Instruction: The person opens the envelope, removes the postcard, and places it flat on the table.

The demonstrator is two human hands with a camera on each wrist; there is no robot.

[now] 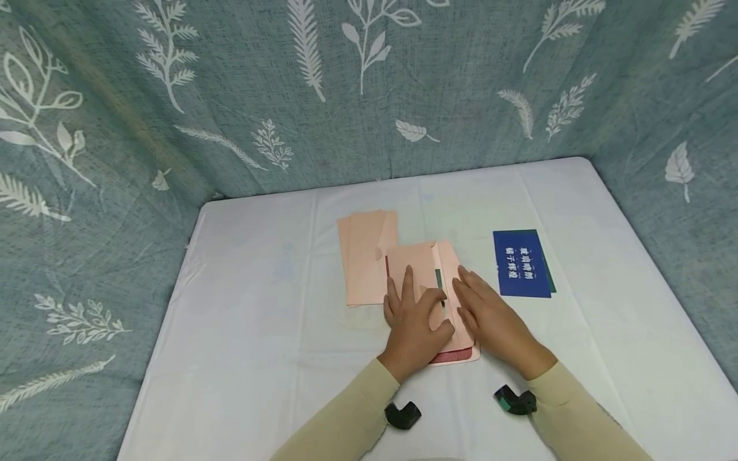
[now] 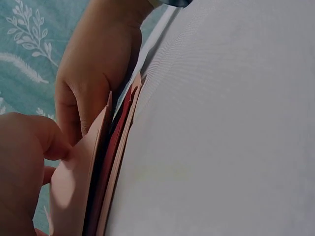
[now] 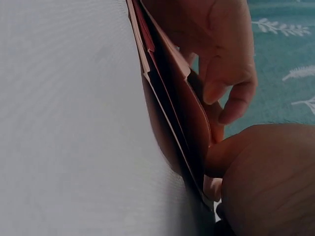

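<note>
On the white table (image 1: 248, 320), a pink envelope (image 1: 425, 269) gapes, a red layer (image 1: 452, 356) showing between its sides, the deeper interior too dark to make out; the left hand (image 1: 414, 325) spreads over it, hiding part, while the right hand (image 1: 500, 323) touches its edge, fingers straight

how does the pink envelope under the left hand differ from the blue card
The pink envelope looks larger than the blue card. The left hand touches the envelope; no hand touches the card. The envelope is pale; the card is dark with white characters. Both have straight sides.
</note>
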